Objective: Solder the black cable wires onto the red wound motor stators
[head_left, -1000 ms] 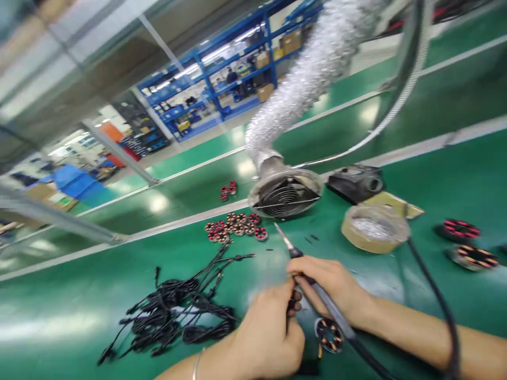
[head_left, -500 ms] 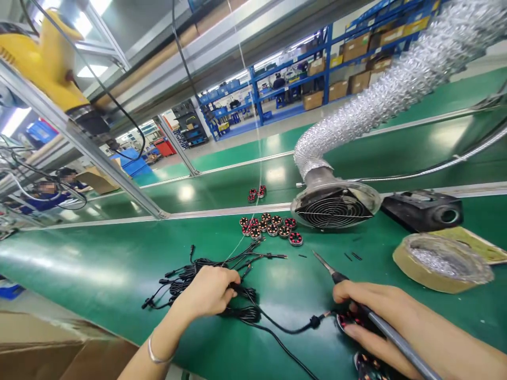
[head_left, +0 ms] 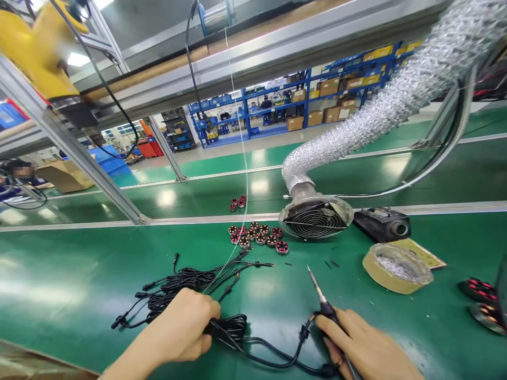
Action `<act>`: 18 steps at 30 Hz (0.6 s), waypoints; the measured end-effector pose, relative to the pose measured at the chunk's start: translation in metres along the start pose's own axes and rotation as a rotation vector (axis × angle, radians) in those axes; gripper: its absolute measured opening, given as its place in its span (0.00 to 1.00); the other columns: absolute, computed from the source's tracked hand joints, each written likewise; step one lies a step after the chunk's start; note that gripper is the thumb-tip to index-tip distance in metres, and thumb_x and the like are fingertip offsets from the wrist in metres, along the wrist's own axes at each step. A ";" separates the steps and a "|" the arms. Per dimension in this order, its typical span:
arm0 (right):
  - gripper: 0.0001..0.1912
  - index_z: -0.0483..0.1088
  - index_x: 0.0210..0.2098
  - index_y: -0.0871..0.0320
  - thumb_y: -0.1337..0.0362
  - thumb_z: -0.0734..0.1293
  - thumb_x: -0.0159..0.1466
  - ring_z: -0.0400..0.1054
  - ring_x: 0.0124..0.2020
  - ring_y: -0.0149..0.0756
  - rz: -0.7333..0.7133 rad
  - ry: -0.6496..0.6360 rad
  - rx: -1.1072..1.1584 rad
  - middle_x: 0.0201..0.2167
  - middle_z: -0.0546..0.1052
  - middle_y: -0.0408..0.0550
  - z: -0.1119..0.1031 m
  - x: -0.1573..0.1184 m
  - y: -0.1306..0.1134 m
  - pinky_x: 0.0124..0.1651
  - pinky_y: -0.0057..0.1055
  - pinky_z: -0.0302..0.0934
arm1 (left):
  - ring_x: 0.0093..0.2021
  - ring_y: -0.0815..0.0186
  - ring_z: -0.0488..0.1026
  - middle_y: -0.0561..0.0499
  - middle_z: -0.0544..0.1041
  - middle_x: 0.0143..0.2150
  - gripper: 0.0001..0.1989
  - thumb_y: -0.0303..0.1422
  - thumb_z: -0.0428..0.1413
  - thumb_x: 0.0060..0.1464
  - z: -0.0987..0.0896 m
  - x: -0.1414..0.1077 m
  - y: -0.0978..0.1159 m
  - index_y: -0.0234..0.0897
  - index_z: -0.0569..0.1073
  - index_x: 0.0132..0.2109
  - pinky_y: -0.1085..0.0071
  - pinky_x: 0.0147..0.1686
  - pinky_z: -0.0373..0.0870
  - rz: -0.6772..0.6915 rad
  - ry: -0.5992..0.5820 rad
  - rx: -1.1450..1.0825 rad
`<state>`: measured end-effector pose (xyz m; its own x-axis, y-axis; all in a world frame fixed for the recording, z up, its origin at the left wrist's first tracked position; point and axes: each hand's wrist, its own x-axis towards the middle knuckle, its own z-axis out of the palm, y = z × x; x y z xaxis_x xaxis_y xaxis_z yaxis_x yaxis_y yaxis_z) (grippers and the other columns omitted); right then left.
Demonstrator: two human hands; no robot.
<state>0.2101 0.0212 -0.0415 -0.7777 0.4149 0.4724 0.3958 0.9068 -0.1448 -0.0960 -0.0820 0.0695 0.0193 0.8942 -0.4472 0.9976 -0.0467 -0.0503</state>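
My left hand [head_left: 190,324] is closed round a coiled bundle of black cable [head_left: 233,328] near the bottom centre. A soldering iron [head_left: 322,298] is gripped in my right hand [head_left: 356,343], its bare tip pointing up and left over the green bench. Cable ends with black connectors run to the fingers of my right hand; what lies beneath those fingers is mostly hidden. More black cables [head_left: 178,287] lie heaped left of my left hand. Beyond them sits a cluster of round red and copper coil parts [head_left: 261,235].
A fume hood with a grille [head_left: 317,219] hangs from a silver duct [head_left: 356,121]. A black stand [head_left: 382,224] and a yellow ring-shaped tub [head_left: 396,266] are at the right. Several coil parts [head_left: 481,290] lie at the far right. Metal posts [head_left: 91,169] rise at the left.
The view has shifted and turned to the right. My left hand has drawn the cable bundle down and left. My right hand's fingers are now at the cable ends, with the iron pointing more steeply up.
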 end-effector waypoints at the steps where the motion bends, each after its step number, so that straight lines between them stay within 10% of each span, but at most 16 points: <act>1: 0.20 0.65 0.45 0.53 0.78 0.55 0.58 0.69 0.25 0.35 0.000 -0.004 0.032 0.27 0.71 0.43 -0.002 0.006 -0.001 0.23 0.24 0.61 | 0.38 0.50 0.80 0.46 0.83 0.35 0.14 0.27 0.53 0.41 -0.006 -0.006 -0.005 0.40 0.78 0.37 0.64 0.37 0.71 -0.013 0.035 -0.024; 8: 0.15 0.68 0.43 0.56 0.76 0.62 0.58 0.70 0.32 0.36 0.067 -0.180 0.082 0.31 0.72 0.45 -0.029 0.133 -0.008 0.34 0.28 0.63 | 0.35 0.56 0.78 0.53 0.82 0.34 0.14 0.29 0.56 0.44 -0.065 -0.019 -0.098 0.48 0.81 0.39 0.69 0.33 0.65 -0.353 0.356 -0.059; 13: 0.13 0.69 0.48 0.58 0.68 0.68 0.63 0.72 0.36 0.37 0.190 -0.316 -0.031 0.35 0.75 0.46 -0.004 0.283 0.024 0.41 0.34 0.66 | 0.40 0.57 0.77 0.49 0.80 0.35 0.05 0.28 0.62 0.50 -0.111 0.050 -0.161 0.40 0.80 0.37 0.65 0.40 0.70 -0.507 0.393 -0.144; 18: 0.14 0.69 0.52 0.60 0.60 0.66 0.70 0.72 0.45 0.39 0.371 -0.301 -0.119 0.48 0.73 0.51 0.040 0.373 0.068 0.46 0.40 0.70 | 0.50 0.57 0.74 0.44 0.73 0.55 0.17 0.37 0.56 0.62 -0.117 0.113 -0.167 0.35 0.70 0.56 0.55 0.48 0.74 -0.589 0.531 -0.280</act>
<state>-0.0724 0.2408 0.0897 -0.6734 0.7271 0.1334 0.7120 0.6865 -0.1475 -0.2526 0.0786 0.1316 -0.5512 0.8317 0.0661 0.8324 0.5429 0.1110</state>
